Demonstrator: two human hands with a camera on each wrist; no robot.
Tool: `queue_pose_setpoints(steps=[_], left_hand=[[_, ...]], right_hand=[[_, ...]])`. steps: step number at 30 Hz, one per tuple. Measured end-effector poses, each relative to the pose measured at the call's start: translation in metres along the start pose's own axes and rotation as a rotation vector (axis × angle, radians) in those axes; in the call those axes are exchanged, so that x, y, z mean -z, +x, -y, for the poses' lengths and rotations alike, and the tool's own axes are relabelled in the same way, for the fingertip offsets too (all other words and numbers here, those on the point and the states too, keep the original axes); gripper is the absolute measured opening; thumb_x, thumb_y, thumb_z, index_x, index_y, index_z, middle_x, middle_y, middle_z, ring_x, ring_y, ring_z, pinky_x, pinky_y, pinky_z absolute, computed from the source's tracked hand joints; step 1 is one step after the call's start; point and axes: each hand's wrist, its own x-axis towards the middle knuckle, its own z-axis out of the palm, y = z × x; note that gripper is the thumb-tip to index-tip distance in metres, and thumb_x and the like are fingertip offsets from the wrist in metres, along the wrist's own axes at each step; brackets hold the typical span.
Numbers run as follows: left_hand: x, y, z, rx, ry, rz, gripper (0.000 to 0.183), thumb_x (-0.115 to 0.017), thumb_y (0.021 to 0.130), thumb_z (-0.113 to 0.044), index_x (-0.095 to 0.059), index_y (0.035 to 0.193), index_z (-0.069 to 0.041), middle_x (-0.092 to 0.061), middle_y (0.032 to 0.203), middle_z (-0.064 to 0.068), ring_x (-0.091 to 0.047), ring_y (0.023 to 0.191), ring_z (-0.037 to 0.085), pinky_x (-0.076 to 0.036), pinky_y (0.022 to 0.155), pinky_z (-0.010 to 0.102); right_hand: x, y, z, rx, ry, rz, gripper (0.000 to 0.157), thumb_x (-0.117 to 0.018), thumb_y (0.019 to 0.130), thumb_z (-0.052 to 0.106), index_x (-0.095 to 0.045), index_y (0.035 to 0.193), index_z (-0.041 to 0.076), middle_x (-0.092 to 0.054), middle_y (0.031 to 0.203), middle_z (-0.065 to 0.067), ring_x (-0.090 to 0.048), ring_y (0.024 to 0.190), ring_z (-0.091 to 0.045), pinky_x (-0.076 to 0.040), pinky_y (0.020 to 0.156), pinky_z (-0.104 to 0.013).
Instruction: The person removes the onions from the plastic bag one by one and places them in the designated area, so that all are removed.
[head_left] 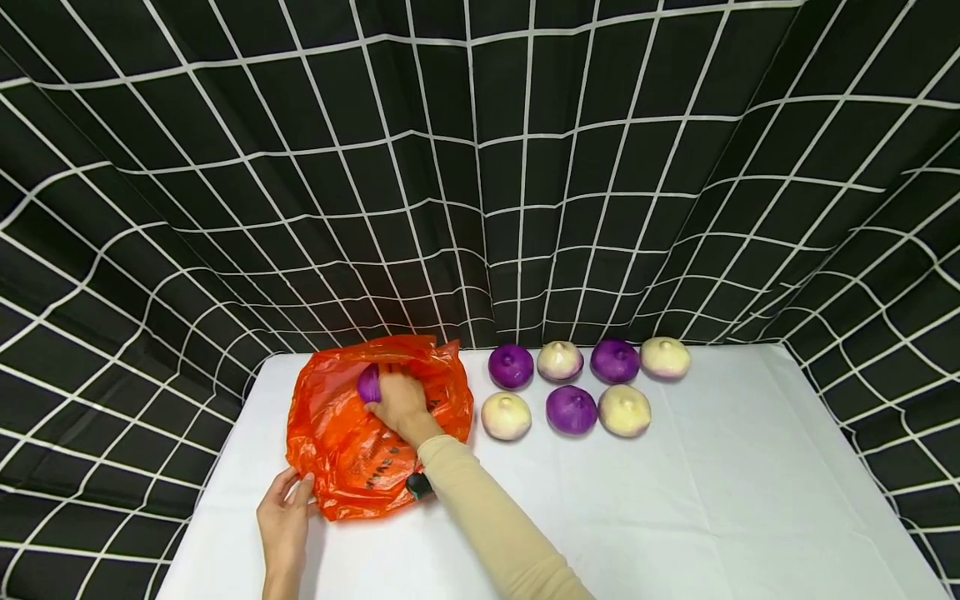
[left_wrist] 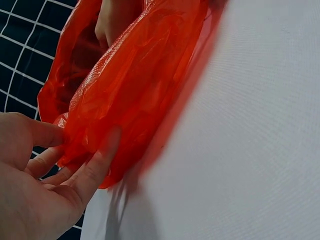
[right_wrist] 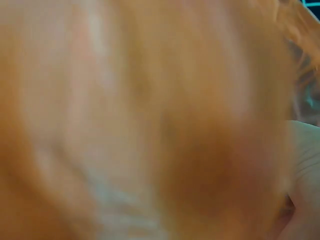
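Observation:
A red plastic bag (head_left: 337,433) lies on the left part of the table with its mouth spread wide. My left hand (head_left: 285,521) holds the bag's near left rim between thumb and fingers; the left wrist view shows the thin film of the bag (left_wrist: 135,95) between those fingers. Inside the bag mouth, my right hand (head_left: 402,404) grips a purple onion (head_left: 368,383), which the hand partly covers. In the right wrist view, blurred orange film fills most of the picture, and part of the right hand (right_wrist: 307,160) shows at the right edge.
To the bag's right, onions stand in two rows, purple ones (head_left: 572,410) mixed with cream-white ones (head_left: 625,411). A white cloth covers the table (head_left: 712,500). Black curtains (head_left: 570,167) with white grid lines rise behind and at both sides.

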Motion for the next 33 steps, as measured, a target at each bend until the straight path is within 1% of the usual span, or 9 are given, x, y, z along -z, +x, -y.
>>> queue_pose_setpoints(steps=[5, 8, 11, 17, 21, 23, 27, 29, 33], left_hand=[[0.000, -0.001, 0.000, -0.002, -0.035, -0.003, 0.033, -0.058, 0.095, 0.001, -0.053, 0.126, 0.012, -0.059, 0.085, -0.021, -0.059, 0.067, -0.003, -0.052, 0.051, 0.016], [0.000, -0.001, 0.000, 0.000, -0.030, -0.008, 0.033, -0.058, 0.095, 0.000, -0.053, 0.126, 0.011, -0.059, 0.085, -0.021, -0.059, 0.067, -0.004, -0.052, 0.051, 0.016], [0.001, -0.001, 0.000, 0.000, -0.019, -0.010, 0.032, -0.057, 0.095, -0.001, -0.054, 0.125, 0.010, -0.059, 0.085, -0.022, -0.059, 0.068, -0.004, -0.052, 0.051, 0.016], [0.001, -0.001, -0.001, 0.005, 0.002, -0.001, 0.034, -0.057, 0.096, -0.002, -0.054, 0.127, 0.008, -0.058, 0.085, -0.024, -0.059, 0.069, -0.005, -0.052, 0.053, 0.016], [0.001, -0.002, 0.000, 0.010, -0.004, -0.008, 0.033, -0.057, 0.095, -0.002, -0.054, 0.127, 0.008, -0.058, 0.085, -0.024, -0.058, 0.068, -0.004, -0.052, 0.053, 0.015], [0.002, -0.001, 0.000, 0.013, -0.006, -0.009, 0.033, -0.057, 0.096, -0.002, -0.054, 0.127, 0.008, -0.057, 0.085, -0.024, -0.059, 0.068, -0.005, -0.052, 0.052, 0.015], [0.003, -0.001, 0.000, 0.013, -0.006, -0.006, 0.035, -0.057, 0.096, -0.003, -0.052, 0.129, 0.008, -0.057, 0.086, -0.025, -0.059, 0.069, -0.007, -0.052, 0.053, 0.015], [0.003, -0.001, -0.001, 0.015, -0.024, -0.005, 0.034, -0.057, 0.096, -0.003, -0.052, 0.128, 0.009, -0.057, 0.086, -0.025, -0.060, 0.070, -0.008, -0.051, 0.052, 0.015], [0.002, -0.001, -0.001, 0.014, -0.052, 0.001, 0.033, -0.057, 0.096, -0.003, -0.052, 0.127, 0.009, -0.058, 0.087, -0.023, -0.060, 0.070, -0.007, -0.051, 0.052, 0.015]], right_hand=[[0.007, -0.007, 0.004, 0.024, 0.001, 0.013, 0.073, -0.078, 0.079, 0.050, -0.050, 0.137, 0.015, -0.062, 0.116, -0.003, -0.065, 0.099, -0.020, -0.056, 0.080, -0.032], [0.013, -0.011, 0.008, 0.036, 0.014, 0.026, 0.074, -0.078, 0.079, 0.050, -0.049, 0.139, 0.017, -0.060, 0.122, -0.002, -0.063, 0.105, -0.019, -0.055, 0.084, -0.031], [0.020, -0.016, 0.012, 0.055, 0.021, 0.036, 0.076, -0.077, 0.080, 0.050, -0.047, 0.140, 0.016, -0.059, 0.126, -0.004, -0.061, 0.110, -0.020, -0.054, 0.088, -0.032], [0.032, -0.024, 0.017, 0.096, 0.032, -0.003, 0.076, -0.077, 0.080, 0.050, -0.045, 0.140, 0.014, -0.058, 0.128, -0.004, -0.058, 0.115, -0.018, -0.053, 0.091, -0.030], [0.040, -0.028, 0.020, 0.142, 0.024, -0.027, 0.077, -0.076, 0.081, 0.050, -0.044, 0.141, 0.015, -0.057, 0.129, -0.004, -0.057, 0.116, -0.018, -0.053, 0.091, -0.029], [0.045, -0.031, 0.021, 0.170, 0.013, -0.020, 0.079, -0.076, 0.080, 0.052, -0.044, 0.142, 0.015, -0.056, 0.129, -0.003, -0.057, 0.116, -0.017, -0.053, 0.090, -0.029], [0.057, -0.041, 0.021, 0.237, -0.018, 0.019, 0.082, -0.074, 0.079, 0.055, -0.044, 0.145, 0.016, -0.051, 0.139, -0.002, -0.056, 0.120, -0.018, -0.054, 0.091, -0.030], [0.060, -0.047, 0.019, 0.261, -0.018, 0.037, 0.083, -0.074, 0.080, 0.055, -0.043, 0.146, 0.016, -0.047, 0.144, -0.003, -0.054, 0.124, -0.019, -0.053, 0.092, -0.031], [0.066, -0.056, 0.013, 0.274, 0.008, 0.045, 0.082, -0.073, 0.081, 0.053, -0.042, 0.147, 0.016, -0.043, 0.148, -0.004, -0.050, 0.129, -0.020, -0.052, 0.095, -0.034]])
